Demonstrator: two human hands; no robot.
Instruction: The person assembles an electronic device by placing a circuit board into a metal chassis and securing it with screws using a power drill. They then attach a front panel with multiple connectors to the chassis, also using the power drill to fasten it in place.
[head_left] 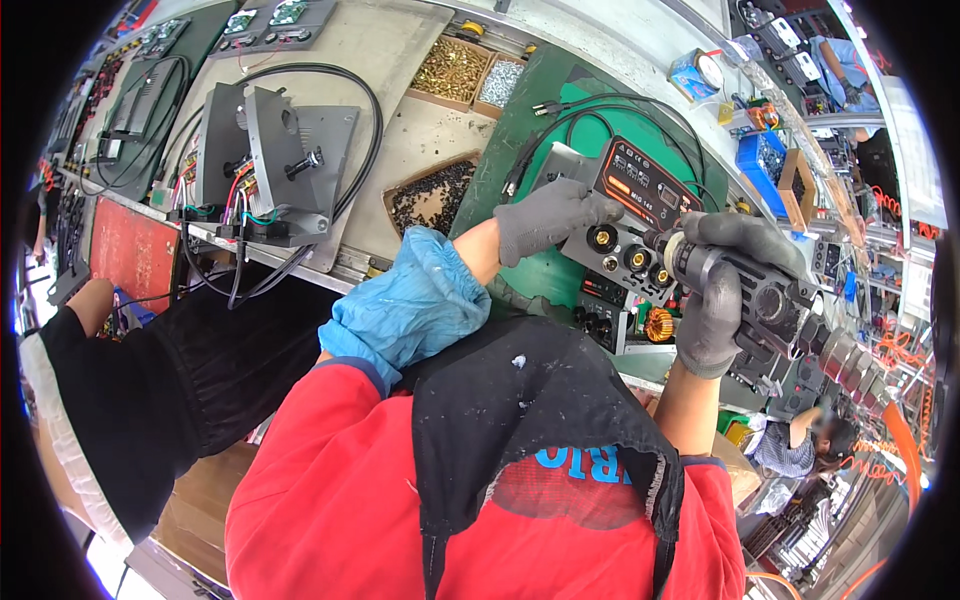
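Observation:
A black front panel [640, 180] with knobs and round brass-centred sockets [637, 258] is tilted up on the green mat. My left hand [550, 222], in a grey glove, is closed against the panel's left side, its fingertips near the sockets. What its fingers press is partly hidden. In my right hand [725, 265], also gloved, is a black air tool [770, 308]. Its round nose points at the panel's right-hand sockets. Whether the nose touches them I cannot tell. From the tool's rear runs an orange hose [905, 440].
Left of me lie dark grey casings [265, 165] with wires and a black cable. Trays of brass fasteners [450, 70] and black screws [430, 195] stand beyond. A copper-wound coil [658, 325] sits below the panel. Another person [800, 440] is at the far right.

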